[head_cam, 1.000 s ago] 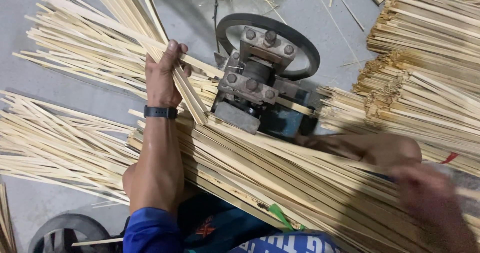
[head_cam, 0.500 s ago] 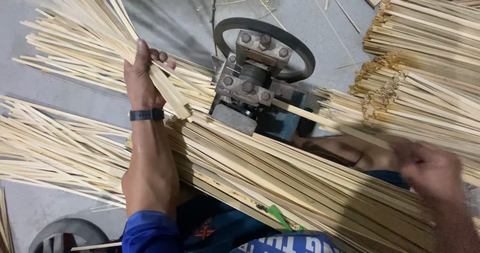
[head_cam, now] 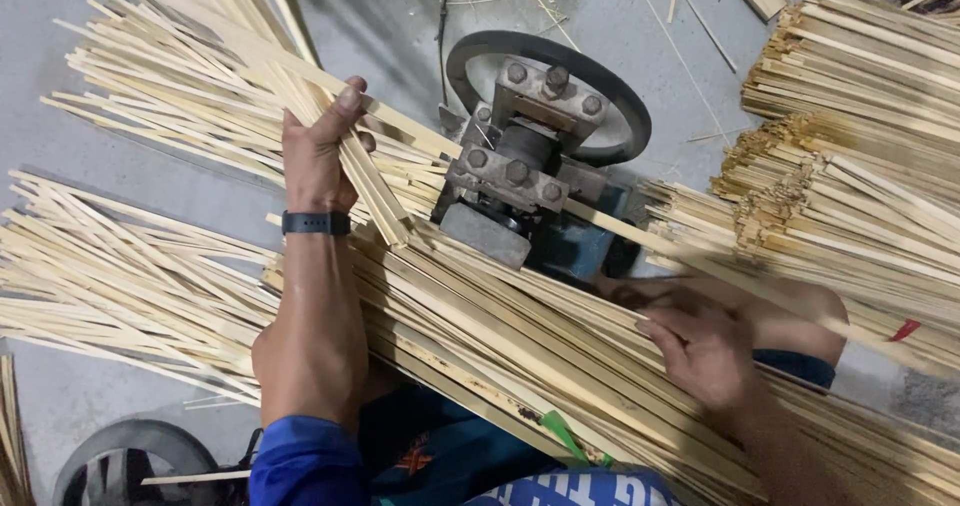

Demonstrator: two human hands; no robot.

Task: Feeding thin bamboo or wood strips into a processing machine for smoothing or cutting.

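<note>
My left hand (head_cam: 318, 144) grips a small bundle of pale bamboo strips (head_cam: 370, 181) just left of a grey metal machine with a black wheel (head_cam: 545, 116). A black band sits on that wrist. My right hand (head_cam: 705, 341) rests on a long strip (head_cam: 700, 261) that sticks out of the machine's right side, above the thick pile of strips (head_cam: 500, 351) lying across my lap. The fingers curl around the strip, slightly blurred.
Loose bamboo strips (head_cam: 130, 266) fan out over the grey floor on the left. Tied bundles of strips (head_cam: 850, 136) are stacked at the right. A dark wheel (head_cam: 120, 456) shows at the bottom left corner.
My left hand has drawn its bundle back to the left, away from the machine. My right hand has moved left toward the machine and come down on the emerging strip.
</note>
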